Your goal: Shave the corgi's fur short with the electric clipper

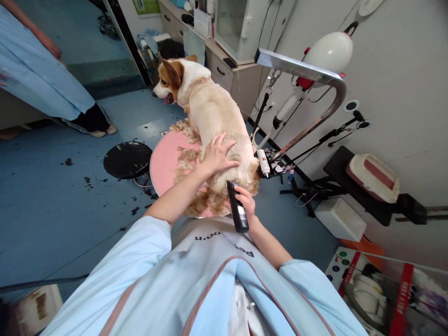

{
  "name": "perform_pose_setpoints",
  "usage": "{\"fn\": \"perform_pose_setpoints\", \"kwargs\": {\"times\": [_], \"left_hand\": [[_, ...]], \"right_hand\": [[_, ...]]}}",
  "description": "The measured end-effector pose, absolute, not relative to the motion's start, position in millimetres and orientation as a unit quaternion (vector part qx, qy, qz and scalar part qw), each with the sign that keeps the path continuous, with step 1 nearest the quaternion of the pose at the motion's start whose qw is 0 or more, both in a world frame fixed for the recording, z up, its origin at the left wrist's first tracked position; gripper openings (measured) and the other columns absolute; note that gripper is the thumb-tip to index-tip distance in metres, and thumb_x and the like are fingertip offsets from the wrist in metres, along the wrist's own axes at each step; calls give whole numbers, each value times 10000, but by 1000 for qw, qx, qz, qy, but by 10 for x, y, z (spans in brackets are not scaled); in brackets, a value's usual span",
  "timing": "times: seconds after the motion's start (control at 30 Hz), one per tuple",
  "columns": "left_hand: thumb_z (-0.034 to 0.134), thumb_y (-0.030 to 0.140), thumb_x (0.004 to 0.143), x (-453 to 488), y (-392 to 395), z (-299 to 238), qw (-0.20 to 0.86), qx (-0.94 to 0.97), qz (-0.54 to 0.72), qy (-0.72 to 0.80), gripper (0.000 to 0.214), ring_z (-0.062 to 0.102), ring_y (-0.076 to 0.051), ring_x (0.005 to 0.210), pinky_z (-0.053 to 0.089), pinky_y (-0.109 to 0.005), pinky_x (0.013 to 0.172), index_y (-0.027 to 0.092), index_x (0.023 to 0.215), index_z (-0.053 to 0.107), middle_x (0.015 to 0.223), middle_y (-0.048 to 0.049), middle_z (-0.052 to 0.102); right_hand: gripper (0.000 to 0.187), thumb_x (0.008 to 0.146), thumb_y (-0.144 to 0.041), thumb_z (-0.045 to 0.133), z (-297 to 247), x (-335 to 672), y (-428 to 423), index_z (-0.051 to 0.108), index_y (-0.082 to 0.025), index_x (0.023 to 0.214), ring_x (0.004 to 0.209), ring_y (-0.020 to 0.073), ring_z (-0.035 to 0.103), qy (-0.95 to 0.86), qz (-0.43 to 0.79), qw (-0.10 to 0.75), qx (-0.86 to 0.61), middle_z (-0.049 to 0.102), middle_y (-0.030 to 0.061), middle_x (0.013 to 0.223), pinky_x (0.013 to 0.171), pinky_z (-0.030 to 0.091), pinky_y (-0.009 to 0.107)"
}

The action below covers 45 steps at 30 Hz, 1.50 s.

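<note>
A tan and white dog [219, 112] stands on a round pink grooming table [164, 156], its head turned to the left and its back clipped short. My left hand [220, 155] lies flat on the dog's lower back with the fingers spread. In my right hand [247, 203] is a black hair clipper [238, 210], its blade end against the fur near the rump. Loose clumps of cut fur [199, 200] cover much of the table around the dog's legs.
A metal grooming arm [304, 70] rises at the right, with a tool tray holding a white bottle [263, 162] below it. A black round stool [128, 159] stands left of the table. Another person in a blue gown [38, 70] stands at the upper left.
</note>
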<state>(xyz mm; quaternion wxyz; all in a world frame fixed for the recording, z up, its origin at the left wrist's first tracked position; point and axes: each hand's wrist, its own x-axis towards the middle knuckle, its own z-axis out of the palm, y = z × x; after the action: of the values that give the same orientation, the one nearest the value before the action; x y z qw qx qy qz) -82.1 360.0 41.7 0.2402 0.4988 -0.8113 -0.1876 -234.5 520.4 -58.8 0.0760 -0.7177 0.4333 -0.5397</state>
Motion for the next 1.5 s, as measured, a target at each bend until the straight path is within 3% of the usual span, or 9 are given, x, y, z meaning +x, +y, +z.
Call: {"fn": "perform_pose_setpoints", "kwargs": {"times": [0.17,0.47,0.6,0.7,0.83,1.07,1.33,1.5], "left_hand": [[836,502,690,-827,3619,433,244,503,-192,-806,775,255,-371,1493,252,-541,1198,229,1370,584,1625,-139,302],[849,494,668,-769,3594,485,210,483,-207,-824,864,193,-386,1512,231,-566,1201,250,1432,527,1651,-133,232],[845,494,666,-605,3420,544,153,396,-238,-874,890,162,-381,1523,202,-584,1203,286,1463,505,1661,-123,209],[855,466,660,-548,3331,548,171,378,-228,-881,836,208,-370,1506,188,-565,1211,286,1421,559,1642,-116,262],[863,475,652,-553,3350,512,182,378,-203,-885,829,237,-356,1491,195,-545,1206,281,1405,578,1627,-121,297],[843,480,683,-515,3386,471,192,384,-192,-883,780,263,-353,1475,217,-552,1190,308,1399,586,1622,-100,313],[881,515,629,-425,3417,358,219,384,-180,-879,855,287,-381,1459,237,-564,1177,269,1395,593,1610,-137,335],[871,533,639,-407,3423,353,227,398,-184,-870,832,303,-393,1446,261,-568,1165,274,1383,604,1602,-129,349]], "right_hand": [[333,798,-336,789,-613,-2345,5209,612,-280,1074,1088,260,723,466,-505,93,-721,700,98,1247,906,638,433],[347,809,-379,771,-531,-2303,5201,585,-270,1081,1098,260,713,482,-493,152,-708,696,108,1229,938,614,424],[447,809,-384,774,-343,-2214,5220,500,-298,1152,1137,270,692,449,-569,159,-670,689,96,1224,980,585,473],[440,838,-323,744,-203,-2114,5132,485,-299,1193,1222,277,644,446,-577,185,-658,647,102,1294,1063,523,510],[390,865,-246,696,-117,-2037,5036,519,-278,1210,1225,266,637,434,-526,205,-702,636,117,1299,1033,547,475],[402,845,-314,724,43,-2142,4857,508,-275,1182,1159,260,666,435,-529,186,-705,669,104,1222,1036,541,481],[389,834,-294,729,-117,-2170,4926,545,-262,1174,1187,272,665,380,-420,272,-778,660,126,1282,984,577,458],[441,809,-252,756,-26,-2224,4958,536,-287,1189,1173,269,671,363,-467,237,-771,665,110,1278,988,574,468]]}}
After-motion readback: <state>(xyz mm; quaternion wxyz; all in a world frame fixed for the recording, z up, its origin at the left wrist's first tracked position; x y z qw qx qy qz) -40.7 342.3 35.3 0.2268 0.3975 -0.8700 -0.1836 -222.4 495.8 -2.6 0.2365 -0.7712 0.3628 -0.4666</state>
